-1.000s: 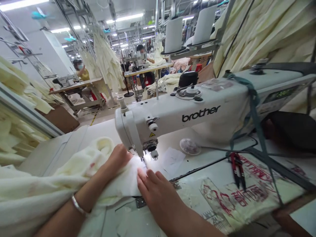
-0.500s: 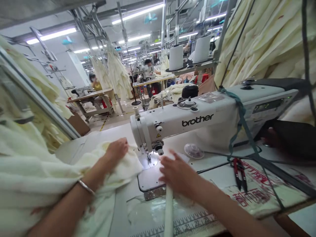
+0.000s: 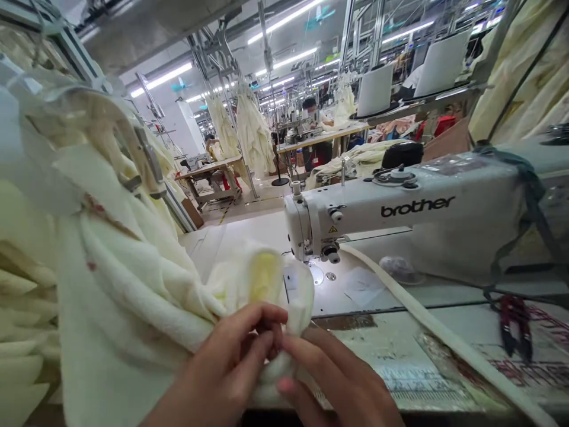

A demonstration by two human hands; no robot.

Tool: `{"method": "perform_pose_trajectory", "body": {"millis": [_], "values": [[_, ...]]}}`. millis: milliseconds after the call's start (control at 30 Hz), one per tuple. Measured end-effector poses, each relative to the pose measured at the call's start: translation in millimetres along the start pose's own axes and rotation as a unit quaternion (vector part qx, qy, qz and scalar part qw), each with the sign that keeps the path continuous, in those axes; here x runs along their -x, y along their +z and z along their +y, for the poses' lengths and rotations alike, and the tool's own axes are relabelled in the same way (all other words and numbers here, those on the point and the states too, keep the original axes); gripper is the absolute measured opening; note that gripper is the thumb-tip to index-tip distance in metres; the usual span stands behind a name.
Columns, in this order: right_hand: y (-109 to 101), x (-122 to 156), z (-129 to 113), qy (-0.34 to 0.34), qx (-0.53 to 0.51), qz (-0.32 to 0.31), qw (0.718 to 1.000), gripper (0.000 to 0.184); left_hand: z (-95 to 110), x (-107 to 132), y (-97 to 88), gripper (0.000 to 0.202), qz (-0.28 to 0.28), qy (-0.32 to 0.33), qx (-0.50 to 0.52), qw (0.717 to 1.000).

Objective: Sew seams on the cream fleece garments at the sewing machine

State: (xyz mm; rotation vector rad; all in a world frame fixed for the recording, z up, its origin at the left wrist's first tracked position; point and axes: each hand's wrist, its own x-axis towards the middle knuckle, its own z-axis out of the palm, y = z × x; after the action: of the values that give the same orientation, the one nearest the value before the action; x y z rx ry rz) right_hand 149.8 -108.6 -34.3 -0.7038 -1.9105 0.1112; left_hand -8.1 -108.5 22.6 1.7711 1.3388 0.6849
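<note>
Across the centre and lower right of the frame runs a white worktable (image 3: 240,228), with a printed ruler (image 3: 427,379) along its near edge. Beyond it, a workroom stretches back under strip lights, with a pale floor and hanging bundles of cloth (image 3: 254,133).

One white sewing machine (image 3: 355,213) stands on this table; two further tables with machines show in the upper middle, a co-worker at each. Two thread cones (image 3: 376,90) stand upper right, and one pair of red-handled snips (image 3: 514,326) lies at the right.

Cream cloth (image 3: 133,296) drapes down the left side and gathers, blurred, at the lower centre, just left of the machine's needle area. There the left hand (image 3: 235,356) pinches its edge between thumb and fingertips. The right hand (image 3: 347,367) meets it from the other side, index finger reaching to the same spot; whether its fingers are closed on the cloth I cannot tell.

A long pale strip (image 3: 422,308) slants from behind the machine head to the lower right corner, passing left of a round clear object (image 3: 400,270). Draped cloth hides much of the left tabletop, and both hands cover part of the gathered edge.
</note>
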Motion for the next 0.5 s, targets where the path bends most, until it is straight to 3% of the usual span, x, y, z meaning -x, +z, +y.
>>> {"method": "perform_pose_trajectory", "body": {"millis": [67,200,333,433,500], "values": [[1.4,3.6,5.0,0.059,-0.030,0.031,0.997,0.009,-2.6,-1.4,5.1,0.028,-0.010,0.016,-0.002,1.000],[-10.2,4.1,15.6,0.204,-0.102,0.009,0.974,0.011,-3.2,-8.3,-4.0,0.024,-0.034,0.061,-0.093,0.993],[-14.8,-3.8,19.3,0.242,-0.208,-0.013,0.948,0.017,-1.8,-6.0,-8.9,0.045,-0.035,0.098,-0.164,0.981],[-9.5,-10.7,17.1,0.255,-0.284,0.000,0.924,0.035,0.9,-10.3,-10.1,0.039,0.021,0.104,-0.152,0.983],[-7.8,-15.3,14.6,0.262,-0.318,0.017,0.911,0.041,4.4,-17.6,-16.7,0.037,0.010,0.084,-0.112,0.990]]}}
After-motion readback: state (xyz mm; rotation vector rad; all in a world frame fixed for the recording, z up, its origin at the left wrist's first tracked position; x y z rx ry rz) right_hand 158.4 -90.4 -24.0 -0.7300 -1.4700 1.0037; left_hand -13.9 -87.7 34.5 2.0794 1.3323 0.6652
